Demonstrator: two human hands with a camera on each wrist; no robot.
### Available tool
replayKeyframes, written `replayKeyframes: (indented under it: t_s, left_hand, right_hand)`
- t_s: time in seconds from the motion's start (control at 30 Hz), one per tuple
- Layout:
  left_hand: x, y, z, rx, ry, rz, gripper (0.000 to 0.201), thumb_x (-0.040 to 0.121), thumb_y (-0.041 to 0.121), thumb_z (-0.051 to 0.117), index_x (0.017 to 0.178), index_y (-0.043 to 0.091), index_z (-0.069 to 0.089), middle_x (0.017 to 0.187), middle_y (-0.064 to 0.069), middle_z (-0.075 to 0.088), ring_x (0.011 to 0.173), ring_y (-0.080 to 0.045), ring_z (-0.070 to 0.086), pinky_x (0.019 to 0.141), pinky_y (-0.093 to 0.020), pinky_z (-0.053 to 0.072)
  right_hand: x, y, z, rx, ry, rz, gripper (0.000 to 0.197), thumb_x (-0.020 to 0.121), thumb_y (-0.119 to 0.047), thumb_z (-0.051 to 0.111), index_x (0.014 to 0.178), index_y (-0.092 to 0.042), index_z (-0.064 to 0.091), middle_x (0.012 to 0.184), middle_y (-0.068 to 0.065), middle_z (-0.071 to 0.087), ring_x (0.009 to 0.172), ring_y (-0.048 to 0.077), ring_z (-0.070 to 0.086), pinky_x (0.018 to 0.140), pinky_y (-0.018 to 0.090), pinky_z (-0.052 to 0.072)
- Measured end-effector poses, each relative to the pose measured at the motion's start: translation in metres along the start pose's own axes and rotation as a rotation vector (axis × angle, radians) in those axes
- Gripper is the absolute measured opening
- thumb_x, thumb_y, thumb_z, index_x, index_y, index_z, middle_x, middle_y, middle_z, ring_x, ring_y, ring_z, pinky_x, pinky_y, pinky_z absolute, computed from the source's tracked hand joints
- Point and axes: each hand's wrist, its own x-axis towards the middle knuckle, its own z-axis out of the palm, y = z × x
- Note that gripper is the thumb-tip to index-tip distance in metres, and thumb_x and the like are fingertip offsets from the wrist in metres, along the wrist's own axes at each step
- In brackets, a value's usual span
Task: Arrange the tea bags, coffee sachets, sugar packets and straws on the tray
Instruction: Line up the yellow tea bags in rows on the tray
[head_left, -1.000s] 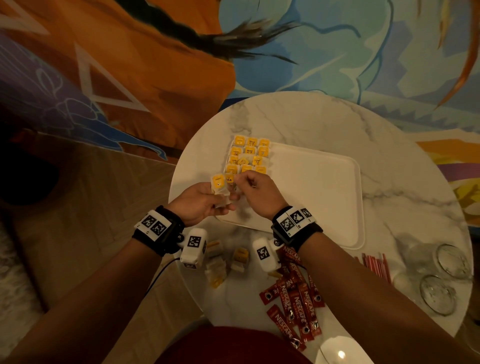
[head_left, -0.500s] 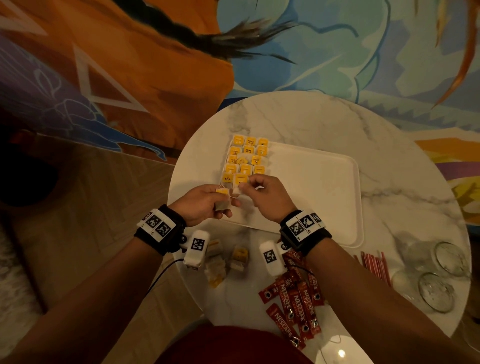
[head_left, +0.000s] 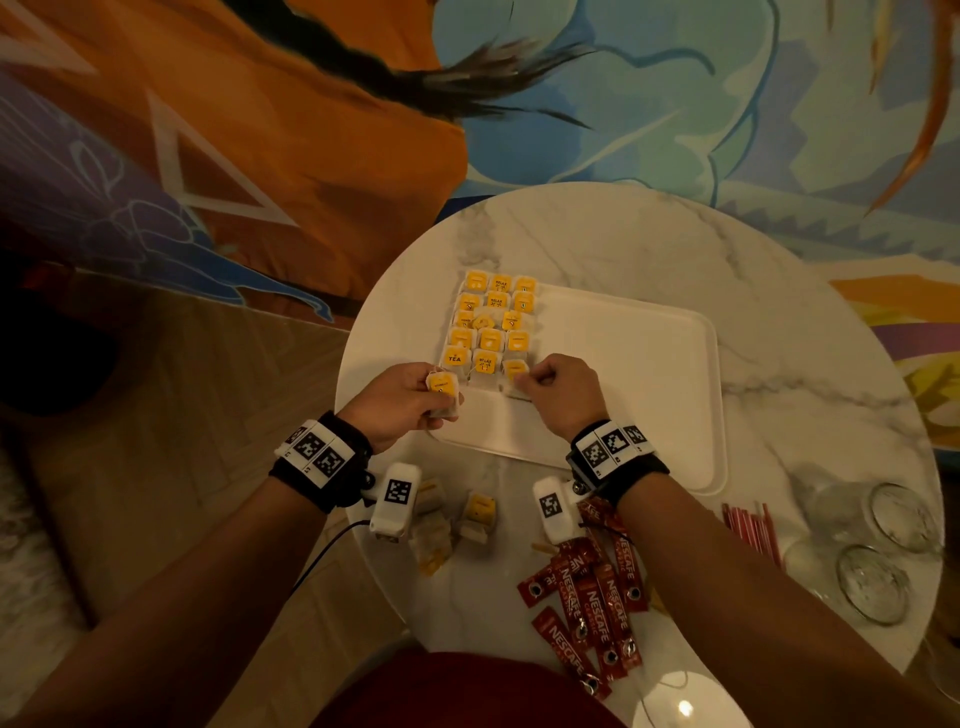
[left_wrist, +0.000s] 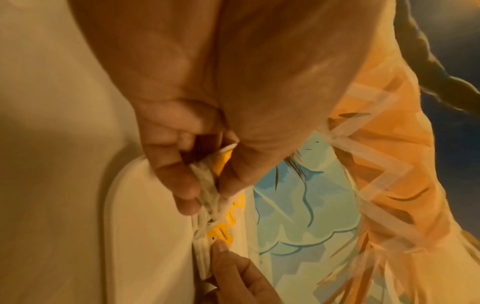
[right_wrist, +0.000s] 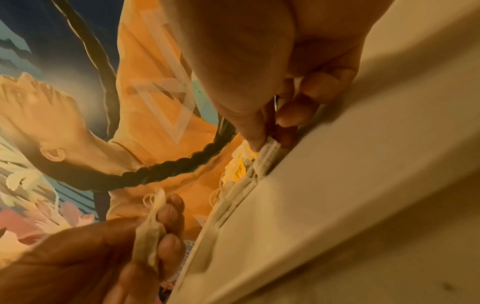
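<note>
Left hand (head_left: 400, 402) pinches 1 tea bag (head_left: 442, 391); right hand (head_left: 553, 392) pinches another tea bag (head_left: 515, 370) on the tray (head_left: 649, 364).

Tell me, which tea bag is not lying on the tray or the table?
The tea bag that the left hand holds above the tray's near left corner; the others lie flat in rows on the tray or loose on the table.

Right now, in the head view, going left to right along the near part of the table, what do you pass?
loose tea bags → coffee sachets → red straws → upturned glasses
</note>
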Motion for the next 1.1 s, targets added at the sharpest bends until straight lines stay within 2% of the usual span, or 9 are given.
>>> replayKeyframes:
  t_s: [0.1, 0.23, 0.37, 0.47, 0.57, 0.67, 0.77, 0.93, 1.1]
  left_hand:
    - [0.001, -0.002, -0.001, 0.008, 0.021, 0.022, 0.013, 0.094, 0.002, 0.063, 0.105, 0.006, 0.067, 0.094, -0.005, 0.076, 0.082, -0.015, 0.070, 0.065, -0.020, 0.053]
    - [0.001, -0.001, -0.002, -0.076, 0.025, 0.008, 0.015, 0.099, 0.006, 0.057, 0.109, 0.002, 0.068, 0.094, -0.007, 0.076, 0.079, -0.015, 0.072, 0.066, -0.020, 0.055]
    - [0.001, 0.001, 0.000, -0.154, 0.041, -0.025, 0.014, 0.099, 0.005, 0.056, 0.101, 0.005, 0.070, 0.093, -0.012, 0.072, 0.083, -0.022, 0.070, 0.070, -0.024, 0.056]
    - [0.001, 0.002, 0.001, -0.176, 0.044, -0.017, 0.013, 0.099, 0.005, 0.058, 0.103, 0.009, 0.069, 0.092, -0.008, 0.071, 0.082, -0.021, 0.069, 0.069, -0.024, 0.059]
    - [0.000, 0.001, 0.002, -0.095, 0.026, 0.017, 0.012, 0.096, 0.009, 0.063, 0.106, 0.012, 0.070, 0.091, -0.004, 0.073, 0.077, -0.014, 0.068, 0.067, -0.024, 0.058]
    - [0.000, 0.001, 0.002, -0.011, 0.039, 0.050, 0.013, 0.095, 0.010, 0.066, 0.107, 0.012, 0.071, 0.087, -0.004, 0.073, 0.072, -0.011, 0.068, 0.065, -0.022, 0.055]
    - [0.001, -0.001, 0.002, 0.017, 0.057, 0.074, 0.011, 0.094, 0.008, 0.067, 0.104, 0.011, 0.071, 0.081, -0.004, 0.072, 0.067, -0.011, 0.066, 0.062, -0.021, 0.054]
    - [0.001, -0.005, 0.000, 0.055, 0.080, 0.072, 0.009, 0.093, 0.010, 0.070, 0.102, 0.011, 0.072, 0.081, -0.005, 0.073, 0.069, -0.012, 0.068, 0.063, -0.023, 0.055]
    - [0.003, -0.008, -0.006, 0.278, 0.144, 0.117, 0.005, 0.093, 0.014, 0.070, 0.089, 0.013, 0.073, 0.073, -0.002, 0.074, 0.064, -0.010, 0.066, 0.055, -0.016, 0.049]
  right_hand:
    - [0.002, -0.002, 0.002, -0.052, -0.004, 0.017, 0.027, 0.086, -0.041, 0.073, 0.069, -0.026, 0.059, 0.072, -0.008, 0.063, 0.075, 0.016, 0.062, 0.068, 0.030, 0.047]
    - [0.004, -0.005, 0.001, -0.153, 0.020, 0.036, 0.030, 0.087, -0.047, 0.070, 0.069, -0.028, 0.054, 0.073, -0.009, 0.062, 0.076, 0.017, 0.061, 0.064, 0.029, 0.043]
    - [0.001, -0.008, 0.001, -0.164, 0.025, 0.022, 0.025, 0.088, -0.049, 0.068, 0.080, -0.026, 0.061, 0.079, -0.008, 0.065, 0.078, 0.016, 0.063, 0.066, 0.031, 0.049]
    - [-0.006, -0.015, 0.001, -0.018, -0.008, -0.047, 0.019, 0.090, -0.043, 0.069, 0.082, -0.026, 0.066, 0.082, -0.011, 0.069, 0.077, 0.008, 0.064, 0.070, 0.028, 0.051]
    - [-0.021, -0.026, 0.004, 0.171, -0.147, -0.158, 0.015, 0.092, -0.038, 0.070, 0.080, -0.030, 0.072, 0.079, -0.015, 0.071, 0.075, -0.001, 0.063, 0.072, 0.020, 0.048]
    - [-0.033, -0.031, 0.012, 0.305, -0.300, -0.212, 0.014, 0.094, -0.035, 0.069, 0.084, -0.029, 0.076, 0.080, -0.013, 0.073, 0.074, 0.001, 0.063, 0.070, 0.020, 0.049]
    - [-0.036, -0.030, 0.020, 0.304, -0.300, -0.240, 0.020, 0.095, -0.027, 0.068, 0.081, -0.014, 0.074, 0.072, -0.002, 0.068, 0.062, 0.001, 0.054, 0.064, 0.023, 0.044]
    - [-0.038, -0.031, 0.028, 0.314, -0.244, -0.196, 0.023, 0.095, -0.025, 0.067, 0.077, -0.010, 0.072, 0.067, 0.005, 0.065, 0.055, 0.003, 0.050, 0.061, 0.026, 0.043]
    - [-0.039, -0.036, 0.027, 0.241, -0.282, -0.187, 0.024, 0.097, -0.027, 0.065, 0.078, -0.015, 0.075, 0.062, -0.012, 0.064, 0.051, 0.000, 0.054, 0.060, 0.021, 0.041]
